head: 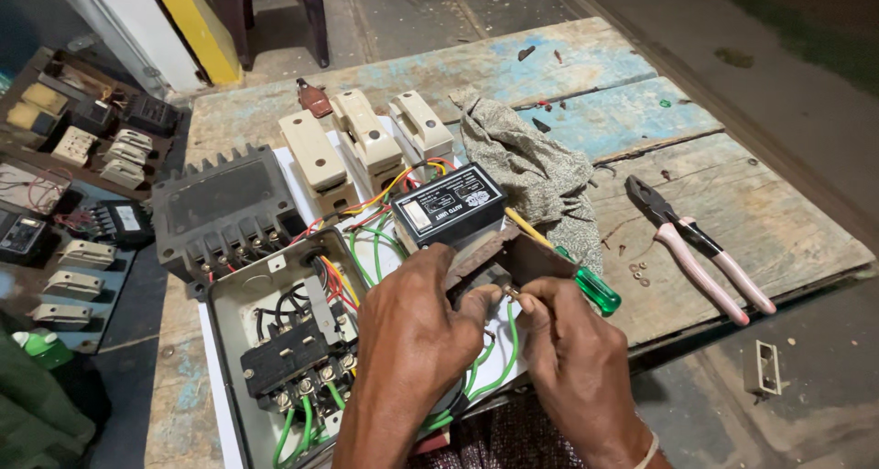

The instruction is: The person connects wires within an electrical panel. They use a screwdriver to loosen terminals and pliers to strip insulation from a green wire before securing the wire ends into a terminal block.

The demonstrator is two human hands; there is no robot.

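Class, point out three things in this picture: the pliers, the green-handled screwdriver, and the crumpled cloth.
pliers (698, 246): head view, on the pink handles just below the pivot.
green-handled screwdriver (597, 291): head view, on the green handle.
crumpled cloth (531, 167): head view, on its bunched middle.

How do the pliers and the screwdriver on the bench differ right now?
The pliers have pink handles; the screwdriver has a green handle and a yellow shaft. The pliers lie alone on bare wood to the right, while the screwdriver lies beside the right hand, its tip hidden behind the brown plate. The pliers look larger than the screwdriver. Neither hand holds either tool; both rest on the wooden table.
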